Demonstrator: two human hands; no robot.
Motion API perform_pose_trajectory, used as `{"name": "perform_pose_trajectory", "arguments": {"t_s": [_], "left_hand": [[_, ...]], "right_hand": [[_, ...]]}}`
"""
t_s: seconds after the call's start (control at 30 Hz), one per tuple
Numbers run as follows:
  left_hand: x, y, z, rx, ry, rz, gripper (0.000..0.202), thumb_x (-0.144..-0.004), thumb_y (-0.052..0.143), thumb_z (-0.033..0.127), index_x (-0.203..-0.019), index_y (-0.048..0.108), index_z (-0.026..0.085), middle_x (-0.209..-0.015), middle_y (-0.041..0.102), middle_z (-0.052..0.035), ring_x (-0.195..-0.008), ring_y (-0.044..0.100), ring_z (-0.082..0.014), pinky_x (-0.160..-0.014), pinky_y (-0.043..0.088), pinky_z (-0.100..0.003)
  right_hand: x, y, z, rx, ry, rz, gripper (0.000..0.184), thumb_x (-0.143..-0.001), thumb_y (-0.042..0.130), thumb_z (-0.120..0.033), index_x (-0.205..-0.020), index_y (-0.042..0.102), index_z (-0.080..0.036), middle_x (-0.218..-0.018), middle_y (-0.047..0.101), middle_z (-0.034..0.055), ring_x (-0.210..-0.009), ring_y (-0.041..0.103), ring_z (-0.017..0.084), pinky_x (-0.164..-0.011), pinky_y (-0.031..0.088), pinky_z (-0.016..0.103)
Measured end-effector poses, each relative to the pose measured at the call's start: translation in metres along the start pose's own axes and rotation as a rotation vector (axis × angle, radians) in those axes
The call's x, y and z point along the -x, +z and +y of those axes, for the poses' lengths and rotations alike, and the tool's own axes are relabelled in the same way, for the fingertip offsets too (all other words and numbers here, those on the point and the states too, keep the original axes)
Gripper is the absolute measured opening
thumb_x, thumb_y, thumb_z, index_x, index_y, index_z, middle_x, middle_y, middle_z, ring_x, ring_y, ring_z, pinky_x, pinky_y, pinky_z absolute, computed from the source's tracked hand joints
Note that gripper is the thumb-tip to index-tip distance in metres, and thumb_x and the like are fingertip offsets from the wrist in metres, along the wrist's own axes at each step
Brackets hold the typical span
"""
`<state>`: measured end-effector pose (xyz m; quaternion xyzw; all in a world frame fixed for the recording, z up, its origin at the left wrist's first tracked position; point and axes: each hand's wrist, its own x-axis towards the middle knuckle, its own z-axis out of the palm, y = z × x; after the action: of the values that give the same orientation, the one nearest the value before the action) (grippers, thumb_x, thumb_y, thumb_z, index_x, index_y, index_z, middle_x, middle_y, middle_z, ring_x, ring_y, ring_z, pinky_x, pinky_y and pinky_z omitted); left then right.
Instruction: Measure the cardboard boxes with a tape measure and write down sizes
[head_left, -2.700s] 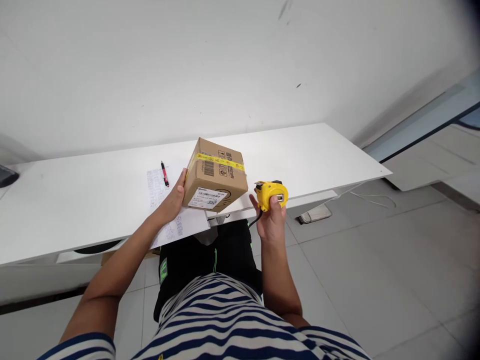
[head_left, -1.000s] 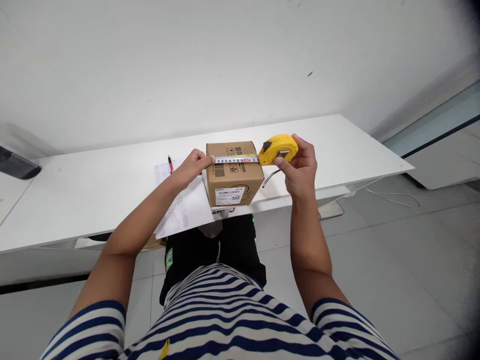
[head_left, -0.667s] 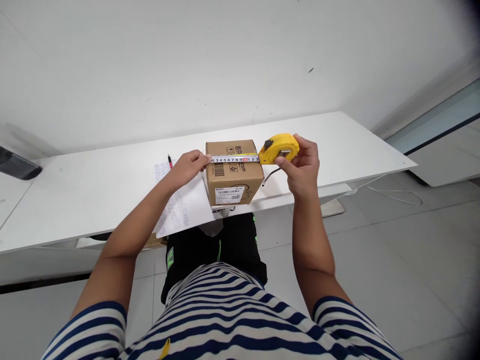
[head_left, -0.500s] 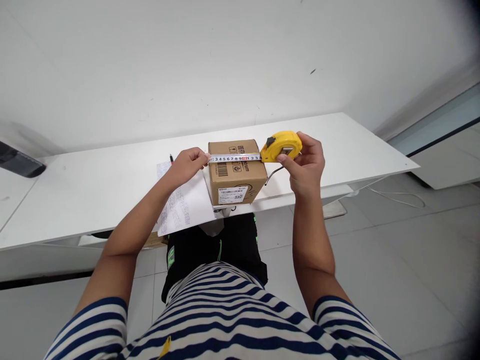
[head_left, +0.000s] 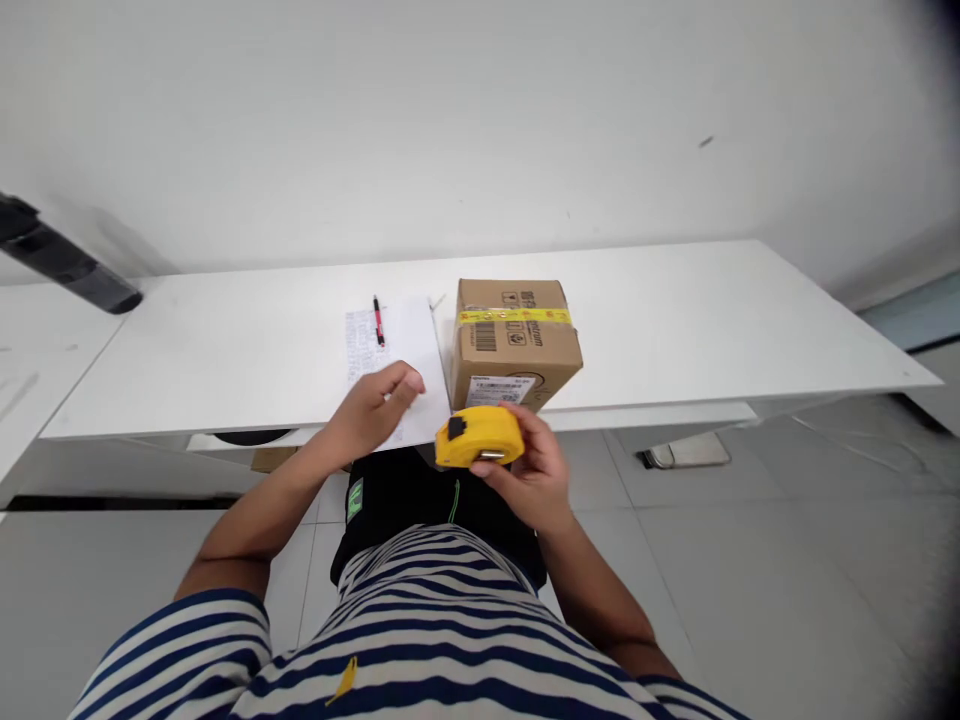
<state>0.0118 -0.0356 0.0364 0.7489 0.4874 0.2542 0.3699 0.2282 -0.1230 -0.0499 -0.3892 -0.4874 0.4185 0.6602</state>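
Observation:
A brown cardboard box (head_left: 514,335) with yellow tape across its top stands at the front edge of the white table (head_left: 225,350). My right hand (head_left: 529,470) grips a yellow tape measure (head_left: 478,437) in front of the box, below the table edge, with no blade drawn out. My left hand (head_left: 375,405) hovers over the near end of a written sheet of paper (head_left: 394,345), fingers loosely curled, holding nothing that I can see. A red and black pen (head_left: 378,320) lies on the paper's far part.
A dark object (head_left: 64,260) juts in at the far left over a neighbouring white surface. The white wall runs close behind the table. A cable and a flat grey device (head_left: 686,452) lie on the tiled floor to the right.
The tape blade that was stretched across the box top has gone back in. Both hands have come off the box and down toward me; my right hand brought the tape measure along.

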Motion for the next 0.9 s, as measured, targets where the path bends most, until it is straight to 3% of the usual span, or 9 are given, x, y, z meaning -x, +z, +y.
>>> {"name": "perform_pose_trajectory", "arguments": {"t_s": [0.1,0.23,0.33,0.4,0.47,0.53,0.7,0.8,0.9], "left_hand": [[-0.028,-0.018,-0.037,-0.19,-0.19,0.278,0.045,-0.099,0.045,0.064,-0.082,0.054,0.023,-0.079,0.064,-0.0015,-0.078,0.059,-0.0187,-0.074,0.042,-0.032],[-0.085,-0.024,-0.073,-0.51,-0.477,0.16,0.063,-0.095,0.04,0.077,-0.102,0.063,0.019,-0.106,0.076,-0.0137,-0.1,0.07,-0.0312,-0.086,0.045,-0.039],[-0.115,-0.013,-0.089,-0.682,-0.48,0.088,0.062,-0.1,0.041,0.065,-0.121,0.064,0.011,-0.119,0.076,-0.0222,-0.114,0.07,-0.0374,-0.099,0.044,-0.045],[-0.124,-0.007,-0.095,-0.704,-0.452,0.098,0.054,-0.104,0.036,0.051,-0.125,0.064,0.009,-0.119,0.076,-0.0229,-0.112,0.071,-0.0358,-0.097,0.045,-0.044],[-0.126,-0.006,-0.099,-0.692,-0.442,0.113,0.05,-0.105,0.03,0.04,-0.123,0.065,0.009,-0.117,0.076,-0.0228,-0.107,0.073,-0.0339,-0.089,0.047,-0.042],[-0.125,-0.007,-0.102,-0.684,-0.435,0.121,0.048,-0.104,0.029,0.033,-0.122,0.066,0.008,-0.115,0.076,-0.0229,-0.104,0.073,-0.0336,-0.084,0.047,-0.041],[-0.104,-0.002,-0.102,-0.653,-0.364,0.065,0.041,-0.099,0.039,0.035,-0.114,0.07,0.012,-0.111,0.078,-0.0203,-0.102,0.074,-0.0334,-0.08,0.046,-0.039],[-0.077,0.011,-0.097,-0.642,-0.277,0.017,0.036,-0.1,0.04,0.036,-0.103,0.07,0.016,-0.102,0.079,-0.0154,-0.093,0.073,-0.0297,-0.074,0.043,-0.038],[-0.051,0.022,-0.091,-0.639,-0.206,-0.024,0.034,-0.1,0.037,0.037,-0.086,0.062,0.019,-0.088,0.075,-0.0105,-0.079,0.069,-0.0251,-0.067,0.037,-0.036]], "right_hand": [[-0.008,0.021,0.031,-0.095,0.335,-0.205,0.065,-0.062,0.098,-0.031,-0.122,0.075,-0.028,-0.111,0.081,0.0035,-0.096,0.078,0.02,-0.089,0.068,0.037],[-0.033,0.043,0.064,-0.114,0.477,-0.23,0.07,-0.057,0.099,-0.033,-0.121,0.073,-0.023,-0.104,0.081,0.0022,-0.091,0.077,0.017,-0.089,0.067,0.036],[-0.058,0.041,0.074,-0.065,0.439,-0.08,0.087,-0.054,0.099,-0.035,-0.134,0.067,-0.023,-0.116,0.078,0.0048,-0.094,0.077,0.017,-0.092,0.066,0.036],[-0.078,0.028,0.076,-0.02,0.43,0.033,0.103,-0.055,0.099,-0.038,-0.148,0.056,-0.023,-0.115,0.077,0.0054,-0.092,0.077,0.017,-0.088,0.066,0.034],[-0.098,0.007,0.076,0.02,0.445,0.112,0.116,-0.058,0.098,-0.043,-0.158,0.043,-0.023,-0.103,0.077,0.0025,-0.084,0.076,0.017,-0.077,0.066,0.034],[-0.118,-0.017,0.077,0.089,0.443,0.157,0.116,-0.059,0.096,-0.049,-0.157,0.04,-0.022,-0.095,0.075,0.0002,-0.08,0.074,0.018,-0.071,0.065,0.034],[-0.158,-0.064,0.081,0.678,0.234,0.207,0.069,-0.08,0.067,-0.071,-0.124,0.067,-0.017,-0.108,0.076,0.0105,-0.097,0.071,0.024,-0.095,0.059,0.048],[-0.177,-0.071,0.085,0.845,0.228,0.194,0.061,-0.088,0.052,-0.069,-0.118,0.068,-0.018,-0.109,0.075,0.0153,-0.102,0.069,0.03,-0.103,0.051,0.059],[-0.194,-0.065,0.088,0.917,0.235,0.088,0.057,-0.099,0.036,-0.062,-0.114,0.067,-0.017,-0.102,0.074,0.019,-0.104,0.068,0.034,-0.102,0.049,0.058]]}}
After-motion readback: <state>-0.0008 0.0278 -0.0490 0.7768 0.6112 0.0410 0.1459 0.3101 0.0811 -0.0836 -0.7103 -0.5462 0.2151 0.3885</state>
